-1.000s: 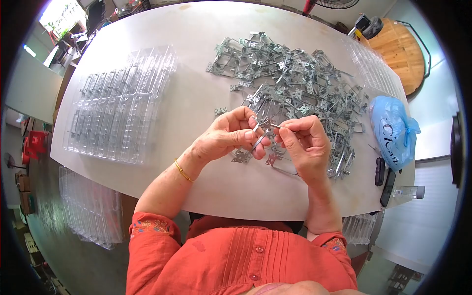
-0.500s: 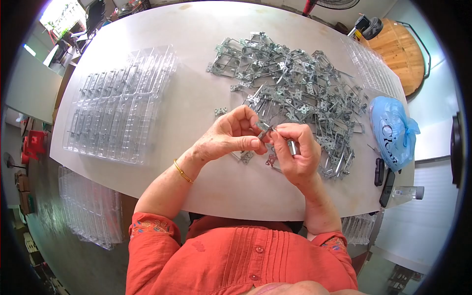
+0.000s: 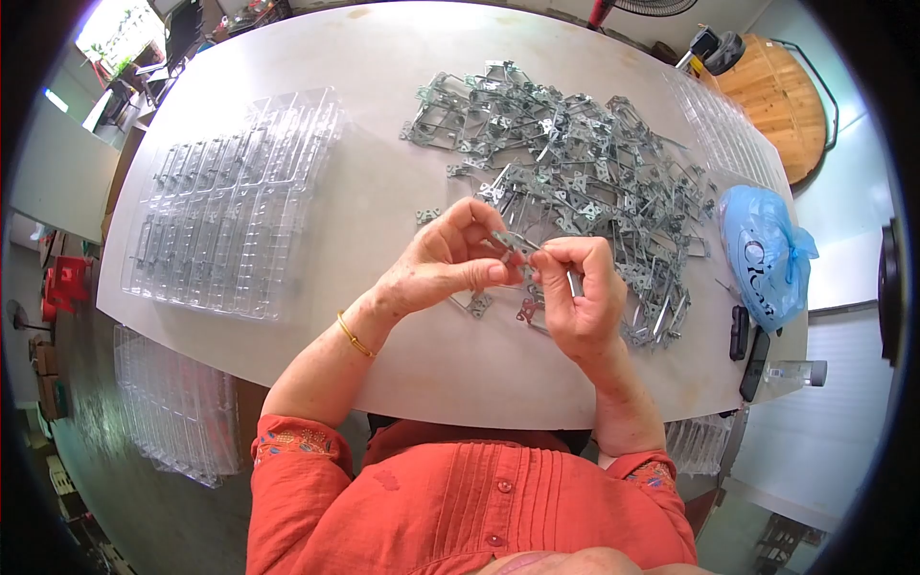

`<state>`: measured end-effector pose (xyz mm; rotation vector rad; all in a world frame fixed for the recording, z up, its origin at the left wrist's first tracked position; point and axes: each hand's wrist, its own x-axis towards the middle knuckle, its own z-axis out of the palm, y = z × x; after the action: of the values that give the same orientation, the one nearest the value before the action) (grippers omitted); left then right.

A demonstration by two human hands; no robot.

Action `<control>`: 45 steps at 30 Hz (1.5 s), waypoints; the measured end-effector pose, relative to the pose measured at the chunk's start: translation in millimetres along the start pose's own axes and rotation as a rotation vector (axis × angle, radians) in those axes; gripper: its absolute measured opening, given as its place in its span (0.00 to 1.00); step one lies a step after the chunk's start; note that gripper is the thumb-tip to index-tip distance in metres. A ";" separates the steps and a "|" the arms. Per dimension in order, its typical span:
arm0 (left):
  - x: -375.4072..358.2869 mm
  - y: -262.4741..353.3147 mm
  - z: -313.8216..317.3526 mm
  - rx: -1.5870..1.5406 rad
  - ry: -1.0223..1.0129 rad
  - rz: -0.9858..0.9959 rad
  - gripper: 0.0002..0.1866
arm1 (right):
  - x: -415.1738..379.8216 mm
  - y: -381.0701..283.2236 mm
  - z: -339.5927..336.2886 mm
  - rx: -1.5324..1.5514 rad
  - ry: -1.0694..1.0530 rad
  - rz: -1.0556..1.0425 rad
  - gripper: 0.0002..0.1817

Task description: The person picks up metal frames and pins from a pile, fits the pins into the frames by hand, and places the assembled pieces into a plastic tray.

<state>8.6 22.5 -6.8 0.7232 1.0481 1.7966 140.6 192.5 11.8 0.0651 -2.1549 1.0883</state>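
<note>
Just above the near edge of the pile, my left hand (image 3: 446, 257) pinches a small metal bracket (image 3: 505, 241) between thumb and fingertips. My right hand (image 3: 582, 292) is closed close beside it, its thumb and forefinger gripping a slim silver metal rod (image 3: 574, 282) that shows below the curled fingers. The fingertips of both hands nearly meet at the bracket, which they partly cover. Past my hands spreads a heap of metal brackets with rods (image 3: 575, 163). A reddish bracket (image 3: 528, 309) lies under my right hand.
Clear plastic trays (image 3: 225, 211) with metal parts in their slots stand at the left of the table (image 3: 383, 48). To the right are another clear tray (image 3: 728, 129), a blue plastic bag (image 3: 764, 254), a black phone (image 3: 755, 366) and a clear bottle (image 3: 791, 374).
The bracket has turned slightly in my left fingers, and my right fingertips have shifted a little right and away from it. Both arms stay nearly in place.
</note>
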 end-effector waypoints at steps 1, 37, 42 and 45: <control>0.1 -0.1 -4.8 0.030 0.035 0.030 0.26 | 0.0 0.2 -1.8 0.000 0.000 0.000 0.08; 3.7 1.4 -21.8 -0.297 -0.166 -0.003 0.18 | 7.2 12.7 -22.0 0.516 -0.164 0.177 0.07; -0.3 4.8 -13.9 -0.136 -0.147 -0.195 0.15 | 5.0 16.1 -19.4 0.409 -0.254 0.120 0.07; -2.5 12.7 -9.3 -0.055 -0.108 -0.204 0.15 | 6.7 9.7 -18.0 0.459 -0.238 0.194 0.07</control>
<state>-3.1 14.0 0.0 0.6486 0.9609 1.5884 142.6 213.5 16.3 0.2082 -2.1024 1.7507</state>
